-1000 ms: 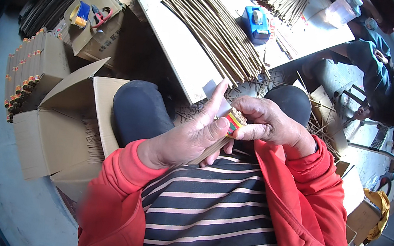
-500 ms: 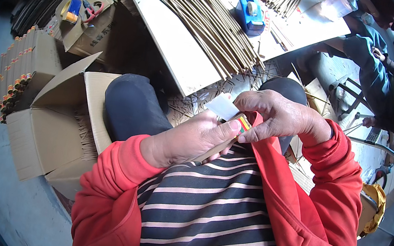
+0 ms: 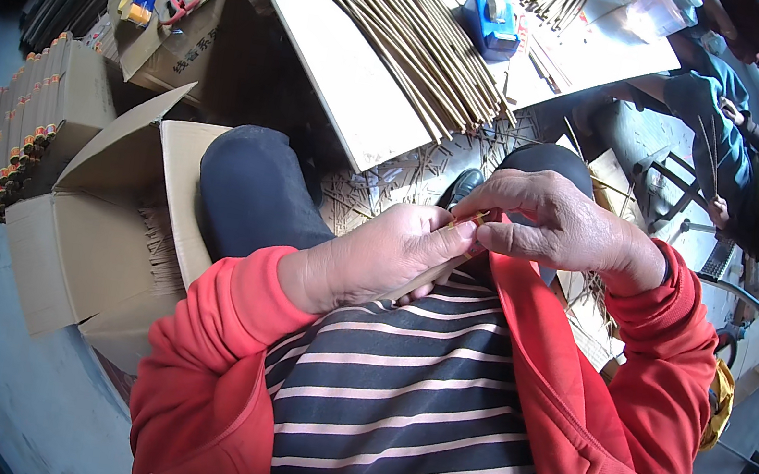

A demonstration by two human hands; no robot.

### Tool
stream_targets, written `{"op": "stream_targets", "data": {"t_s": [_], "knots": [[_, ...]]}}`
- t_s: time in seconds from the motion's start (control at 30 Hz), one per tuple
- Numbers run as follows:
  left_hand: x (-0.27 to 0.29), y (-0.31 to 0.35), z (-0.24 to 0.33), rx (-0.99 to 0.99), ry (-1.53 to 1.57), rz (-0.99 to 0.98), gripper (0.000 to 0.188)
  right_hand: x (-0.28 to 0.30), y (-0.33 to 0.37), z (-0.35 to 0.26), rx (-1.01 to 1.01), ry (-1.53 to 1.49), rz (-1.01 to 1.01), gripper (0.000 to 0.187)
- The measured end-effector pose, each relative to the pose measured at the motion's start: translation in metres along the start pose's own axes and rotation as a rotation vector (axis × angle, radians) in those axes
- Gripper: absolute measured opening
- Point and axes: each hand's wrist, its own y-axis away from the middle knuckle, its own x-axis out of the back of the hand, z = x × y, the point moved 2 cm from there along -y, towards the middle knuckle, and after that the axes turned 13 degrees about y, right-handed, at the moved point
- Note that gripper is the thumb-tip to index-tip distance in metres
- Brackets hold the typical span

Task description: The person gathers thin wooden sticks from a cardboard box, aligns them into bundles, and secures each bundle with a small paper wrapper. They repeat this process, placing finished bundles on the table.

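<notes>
One bundle (image 3: pixel 425 280) sits mid-view, my left hand (image 3: pixel 388 248) curled round it; my right hand (image 3: pixel 551 224) pinches the band (image 3: pixel 472 218), though I can't tell if it's closed. Banded bundles (image 3: pixel 32 106) stack at nine o'clock; loose sticks (image 3: pixel 407 42) lie unbound at twelve.

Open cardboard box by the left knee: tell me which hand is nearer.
Left. The left hand is right of the box; the right hand is farther right, beyond the left.

Dark printed characters (image 3: pixel 195 52) on brown carton (image 3: pixel 165 52)
</notes>
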Motion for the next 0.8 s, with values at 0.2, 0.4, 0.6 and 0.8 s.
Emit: {"op": "stream_targets", "data": {"t_s": [0.2,0.4,0.6,0.8], "knots": [[0.002,0.001,0.001,0.024,0.077,0.01,0.039,-0.013,0.0,0.002,-0.174,-0.356,0.059,0.025],[0.005,0.002,0.002,0.029,0.183,-0.011,0.033,-0.023,-0.001,0.0,-0.069,-0.173,0.281,0.021],[0.009,0.003,-0.001,0.052,0.156,-0.031,0.033,-0.018,0.0,-0.005,0.102,0.175,0.361,0.019],[0.013,0.005,-0.001,0.117,0.196,-0.035,0.031,-0.013,0.003,-0.012,0.166,0.375,0.351,0.017]]}}
